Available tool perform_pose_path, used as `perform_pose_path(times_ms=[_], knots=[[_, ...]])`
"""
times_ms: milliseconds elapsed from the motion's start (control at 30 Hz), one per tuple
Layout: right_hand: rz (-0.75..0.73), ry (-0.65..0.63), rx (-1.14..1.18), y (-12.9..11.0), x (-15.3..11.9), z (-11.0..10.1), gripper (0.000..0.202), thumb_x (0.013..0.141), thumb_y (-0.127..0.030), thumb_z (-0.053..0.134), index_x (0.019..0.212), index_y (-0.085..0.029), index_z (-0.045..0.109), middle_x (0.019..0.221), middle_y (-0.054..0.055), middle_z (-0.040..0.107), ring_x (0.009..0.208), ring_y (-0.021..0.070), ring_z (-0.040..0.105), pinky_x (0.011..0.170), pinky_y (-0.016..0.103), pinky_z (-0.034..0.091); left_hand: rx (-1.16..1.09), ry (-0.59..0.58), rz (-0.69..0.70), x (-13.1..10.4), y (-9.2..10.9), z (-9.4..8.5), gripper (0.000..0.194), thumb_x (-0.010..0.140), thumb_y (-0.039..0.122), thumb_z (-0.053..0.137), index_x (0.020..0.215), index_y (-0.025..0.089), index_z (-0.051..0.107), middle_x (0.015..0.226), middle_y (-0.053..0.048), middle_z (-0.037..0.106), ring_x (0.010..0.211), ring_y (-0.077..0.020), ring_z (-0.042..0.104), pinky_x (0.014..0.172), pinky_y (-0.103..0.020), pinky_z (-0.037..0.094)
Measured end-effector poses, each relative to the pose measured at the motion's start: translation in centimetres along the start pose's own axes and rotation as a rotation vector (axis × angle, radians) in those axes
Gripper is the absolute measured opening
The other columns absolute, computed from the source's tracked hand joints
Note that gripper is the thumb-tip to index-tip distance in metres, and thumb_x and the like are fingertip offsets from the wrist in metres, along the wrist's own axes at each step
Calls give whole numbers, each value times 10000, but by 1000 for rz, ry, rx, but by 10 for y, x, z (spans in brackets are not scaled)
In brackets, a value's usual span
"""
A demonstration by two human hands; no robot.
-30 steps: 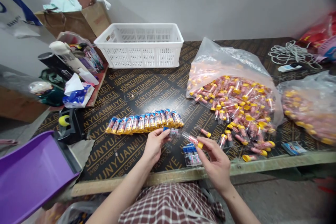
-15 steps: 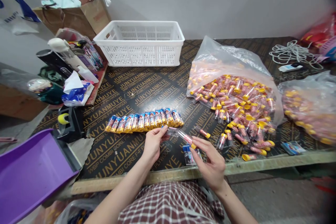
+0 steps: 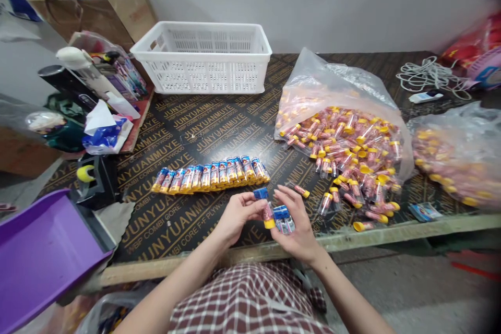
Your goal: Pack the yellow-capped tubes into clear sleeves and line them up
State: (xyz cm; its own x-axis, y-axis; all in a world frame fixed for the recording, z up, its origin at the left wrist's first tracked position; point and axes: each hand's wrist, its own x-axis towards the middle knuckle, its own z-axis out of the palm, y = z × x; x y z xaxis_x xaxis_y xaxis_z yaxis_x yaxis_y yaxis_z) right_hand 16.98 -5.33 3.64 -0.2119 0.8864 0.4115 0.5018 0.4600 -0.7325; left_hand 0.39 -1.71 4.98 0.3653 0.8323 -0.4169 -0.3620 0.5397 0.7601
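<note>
In the head view, my left hand [image 3: 239, 215] pinches a small tube [image 3: 268, 214] of pink pieces with a yellow cap at its lower end. A blue-printed plastic sleeve [image 3: 261, 193] is at the tube's upper end; how far it covers the tube I cannot tell. My right hand [image 3: 295, 227] is beside it with fingers apart, the thumb close to the yellow cap. Several flat blue-topped clear sleeves [image 3: 282, 215] lie between thumb and fingers of that hand, seemingly on the table. Beyond my left hand lies a row of blue-and-yellow wrapped tubes [image 3: 211, 175].
A large clear bag [image 3: 309, 70] spills many yellow-capped tubes [image 3: 348, 141] at the right, with another bag [image 3: 457, 151] farther right. A white basket [image 3: 207, 75] stands at the back. To the left are a tape dispenser [image 3: 97, 180] and a purple dustpan [image 3: 39, 255].
The tube has passed from my right hand to my left, and the sleeve is now at its upper end. My right hand has moved up and its fingers have spread. The view has shifted slightly.
</note>
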Motion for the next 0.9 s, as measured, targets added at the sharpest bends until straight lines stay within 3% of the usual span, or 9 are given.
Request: perform_pose_path(times_ms=[100,233,333,900], knots=[[-19,-101,70,0,4,-3,809,643,-76,536,1393,-252,290,1469,103,239,1337,300,298,1056,504,358,29,-50,-59,-3,-4,4,335,622,349,782,799,83,680,704,-44,665,596,-103,591,598,-223,478],[-26,-188,166,1,3,-3,851,597,-68,506,1398,-240,274,1396,92,369,1307,278,352,1081,478,337,28,-56,-110,-6,-8,7,335,589,345,802,767,96,664,674,-26,657,569,-97,586,564,-210,465],[-4,-170,216,3,0,0,839,585,-65,508,1379,-245,307,1327,86,433,1250,264,423,1061,451,373,24,-50,-118,-6,-10,7,347,578,345,806,762,94,655,662,-26,657,556,-99,585,551,-211,461],[66,-154,368,6,-3,1,852,594,-20,533,1378,-266,307,1339,94,447,1187,251,514,998,402,455,50,-23,-114,-9,-11,8,369,559,379,808,737,96,651,645,-34,653,529,-98,566,518,-211,447]])
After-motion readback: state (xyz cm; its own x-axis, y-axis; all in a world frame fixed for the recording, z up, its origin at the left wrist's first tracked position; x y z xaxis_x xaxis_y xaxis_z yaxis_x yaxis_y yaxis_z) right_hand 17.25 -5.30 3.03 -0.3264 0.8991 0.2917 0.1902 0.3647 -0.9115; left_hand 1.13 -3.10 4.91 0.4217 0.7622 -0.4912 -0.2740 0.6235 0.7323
